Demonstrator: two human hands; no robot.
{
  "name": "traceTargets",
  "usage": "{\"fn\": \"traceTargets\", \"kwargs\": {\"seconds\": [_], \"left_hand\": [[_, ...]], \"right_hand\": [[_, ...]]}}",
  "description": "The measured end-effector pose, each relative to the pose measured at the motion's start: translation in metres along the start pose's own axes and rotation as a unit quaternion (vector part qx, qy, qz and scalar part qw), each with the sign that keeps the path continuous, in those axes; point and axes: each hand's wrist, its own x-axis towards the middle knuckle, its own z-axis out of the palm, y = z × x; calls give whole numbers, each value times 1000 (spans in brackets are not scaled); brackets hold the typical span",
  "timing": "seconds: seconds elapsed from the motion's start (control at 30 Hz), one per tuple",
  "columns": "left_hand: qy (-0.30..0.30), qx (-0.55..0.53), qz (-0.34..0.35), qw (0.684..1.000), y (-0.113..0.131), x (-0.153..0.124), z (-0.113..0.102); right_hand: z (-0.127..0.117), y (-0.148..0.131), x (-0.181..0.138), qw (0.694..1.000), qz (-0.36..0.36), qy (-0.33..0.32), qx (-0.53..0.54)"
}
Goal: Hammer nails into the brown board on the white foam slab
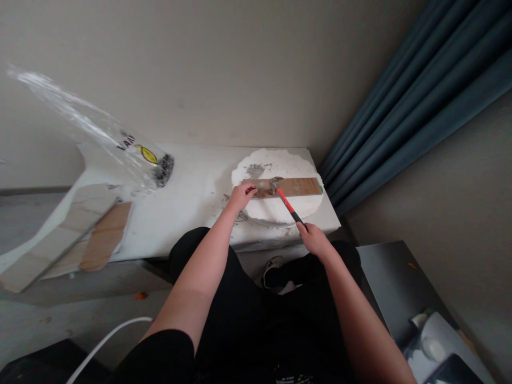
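Red hammer [285,199] fills the right hand [314,239]; whether the left hand [240,196] grips is unclear.

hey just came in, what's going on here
A person sits at a white-covered table, the right hand gripping a hammer by its handle. The hammer's head is at a brown strip lying across a round white slab. The left hand is at the strip's left end, fingers bent; whether they pinch something is too small to tell. Grey crumbs lie on the slab, and a clear plastic bag is farther left.
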Motion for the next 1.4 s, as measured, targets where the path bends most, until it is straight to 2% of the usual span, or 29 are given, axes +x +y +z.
{"fn": "traceTargets", "kwargs": {"seconds": [0.2, 0.37, 0.57, 0.73, 1.0, 1.17, 1.4], "left_hand": [[-6, 48, 17, 999, 1, 0, 0], [-2, 11, 15, 1000, 2, -3, 0], [25, 1, -7, 1000, 10, -7, -2], [19, 7, 3, 1000, 12, -5, -1], [15, 18, -3, 1000, 14, -6, -1], [10, 1, 8, 1000, 15, -6, -1], [15, 16, 8, 1000, 12, -7, 0]], "right_hand": [[-3, -7, -10, 1000, -14, 13, 19], [-13, -26, -10, 992, -61, 25, 104], [-19, -45, -2, 997, -73, 21, 24], [-13, -44, -4, 997, -69, 3, 21], [-15, -39, -4, 997, -57, 9, 42], [-9, -33, -6, 994, -74, 26, 77], [-11, -42, -9, 997, -69, 12, 13]]}}
